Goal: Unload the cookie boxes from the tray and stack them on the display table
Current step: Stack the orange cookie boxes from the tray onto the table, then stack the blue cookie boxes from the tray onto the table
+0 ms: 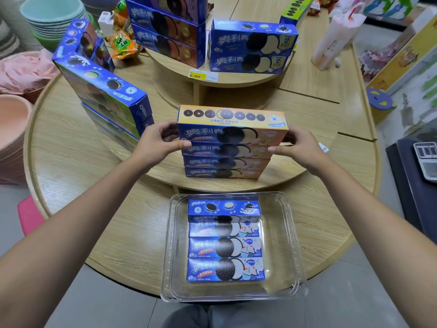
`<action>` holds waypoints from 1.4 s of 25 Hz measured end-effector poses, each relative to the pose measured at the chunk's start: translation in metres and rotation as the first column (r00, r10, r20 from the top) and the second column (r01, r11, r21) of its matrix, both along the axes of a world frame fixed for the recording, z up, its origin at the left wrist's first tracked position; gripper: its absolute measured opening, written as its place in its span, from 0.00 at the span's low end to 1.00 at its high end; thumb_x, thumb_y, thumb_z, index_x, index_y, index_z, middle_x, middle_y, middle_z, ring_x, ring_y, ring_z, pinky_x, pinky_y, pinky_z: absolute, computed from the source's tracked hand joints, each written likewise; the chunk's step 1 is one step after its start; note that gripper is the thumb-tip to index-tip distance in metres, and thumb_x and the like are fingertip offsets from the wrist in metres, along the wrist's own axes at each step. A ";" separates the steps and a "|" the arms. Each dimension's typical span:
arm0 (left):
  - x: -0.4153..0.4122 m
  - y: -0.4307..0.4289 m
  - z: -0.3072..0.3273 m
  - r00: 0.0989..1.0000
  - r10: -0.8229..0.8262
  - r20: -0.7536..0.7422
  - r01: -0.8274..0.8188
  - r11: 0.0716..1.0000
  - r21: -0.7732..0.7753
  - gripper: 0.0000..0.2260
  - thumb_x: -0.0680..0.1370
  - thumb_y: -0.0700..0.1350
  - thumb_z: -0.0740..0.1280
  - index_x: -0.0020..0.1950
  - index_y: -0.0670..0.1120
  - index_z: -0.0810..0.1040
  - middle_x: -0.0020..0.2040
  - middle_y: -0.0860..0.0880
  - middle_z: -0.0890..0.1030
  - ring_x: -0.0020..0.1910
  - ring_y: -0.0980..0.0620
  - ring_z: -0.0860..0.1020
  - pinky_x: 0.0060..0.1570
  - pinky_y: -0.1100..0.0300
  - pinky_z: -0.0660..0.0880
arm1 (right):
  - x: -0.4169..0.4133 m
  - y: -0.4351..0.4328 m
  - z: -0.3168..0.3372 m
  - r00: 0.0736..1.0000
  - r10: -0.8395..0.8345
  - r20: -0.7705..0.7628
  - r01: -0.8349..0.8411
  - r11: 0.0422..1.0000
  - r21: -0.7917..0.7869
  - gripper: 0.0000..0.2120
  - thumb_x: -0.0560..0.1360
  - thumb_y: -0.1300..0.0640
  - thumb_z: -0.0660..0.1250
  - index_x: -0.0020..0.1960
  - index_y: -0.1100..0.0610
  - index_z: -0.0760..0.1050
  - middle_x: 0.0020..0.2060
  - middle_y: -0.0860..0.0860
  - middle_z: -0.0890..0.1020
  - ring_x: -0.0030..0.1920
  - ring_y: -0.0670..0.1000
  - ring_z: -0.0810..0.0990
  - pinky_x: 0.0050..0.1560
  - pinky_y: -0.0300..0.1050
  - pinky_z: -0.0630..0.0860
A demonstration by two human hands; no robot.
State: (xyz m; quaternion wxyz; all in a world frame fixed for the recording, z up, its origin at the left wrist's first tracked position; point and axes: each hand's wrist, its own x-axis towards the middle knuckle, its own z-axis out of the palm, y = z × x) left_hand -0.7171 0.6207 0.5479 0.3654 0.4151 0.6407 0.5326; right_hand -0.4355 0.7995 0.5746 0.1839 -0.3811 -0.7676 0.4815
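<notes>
Orange-and-blue Oreo cookie box (233, 125) gripped at both short ends at frame centre, topping a four-high stack (227, 159) on the raised wooden step of the display surface (71, 143). Left hand (160, 140) clamped on the left end, thumb on the front face and fingers curled behind; right hand (298, 144) clamped on the right end the same way. Held symmetrically, probably to square the top box flush with those beneath before letting go, since the edges line up closely but the top one sits slightly proud. Stacked front face toward the camera, likely so the labels read from the aisle. Below, at lower centre, clear plastic tray (283, 245) overhanging the near rim of the surface, with four blue boxes (224, 240) remaining inside in a neat row, awaiting unloading. At upper left, leaning blue stack (104, 91); at upper centre, more blue boxes (253, 47) on the top tier above a yellow price tag (197, 75). Roughly halfway through, by appearances.
</notes>
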 end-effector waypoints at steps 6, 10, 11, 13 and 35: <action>0.002 -0.014 -0.007 0.988 0.061 -0.142 -0.068 0.997 -0.046 0.25 0.69 0.42 0.74 0.65 0.46 0.74 0.58 0.47 0.81 0.58 0.52 0.79 0.56 0.58 0.76 | 0.015 -0.006 -0.011 0.996 -0.075 0.043 0.075 0.997 -0.006 0.28 0.66 0.57 0.76 0.64 0.53 0.71 0.54 0.51 0.79 0.51 0.48 0.78 0.54 0.41 0.76; 0.027 -0.055 -0.037 0.950 0.237 -0.204 -0.260 0.961 -0.094 0.21 0.71 0.42 0.73 0.63 0.47 0.75 0.53 0.49 0.81 0.50 0.54 0.79 0.50 0.62 0.76 | 0.048 -0.042 -0.042 0.973 -0.218 0.074 0.218 0.976 0.008 0.24 0.69 0.60 0.73 0.63 0.54 0.71 0.54 0.52 0.78 0.51 0.49 0.75 0.53 0.43 0.73; 0.037 -0.068 -0.049 0.938 0.268 -0.218 -0.298 0.947 -0.118 0.20 0.71 0.42 0.72 0.62 0.46 0.75 0.53 0.48 0.81 0.48 0.54 0.79 0.48 0.64 0.76 | 0.058 -0.055 -0.054 0.964 -0.245 0.105 0.244 0.969 0.023 0.23 0.70 0.60 0.72 0.63 0.54 0.71 0.55 0.51 0.78 0.52 0.49 0.75 0.53 0.43 0.73; 0.056 -0.096 -0.076 0.916 0.296 -0.271 -0.355 0.912 -0.206 0.20 0.70 0.43 0.73 0.61 0.46 0.76 0.53 0.47 0.81 0.47 0.53 0.78 0.45 0.64 0.74 | 0.079 -0.083 -0.082 0.935 -0.306 0.180 0.307 0.951 0.025 0.24 0.70 0.58 0.72 0.64 0.55 0.71 0.56 0.50 0.77 0.53 0.50 0.75 0.53 0.45 0.72; 0.134 -0.161 -0.138 0.895 0.098 -0.434 -0.352 0.753 -0.556 0.10 0.72 0.44 0.68 0.42 0.42 0.68 0.33 0.47 0.73 0.34 0.43 0.71 0.35 0.56 0.64 | 0.134 -0.164 -0.139 0.658 -0.552 0.511 0.573 0.808 0.136 0.17 0.69 0.54 0.71 0.32 0.57 0.64 0.28 0.53 0.73 0.37 0.60 0.74 0.36 0.47 0.65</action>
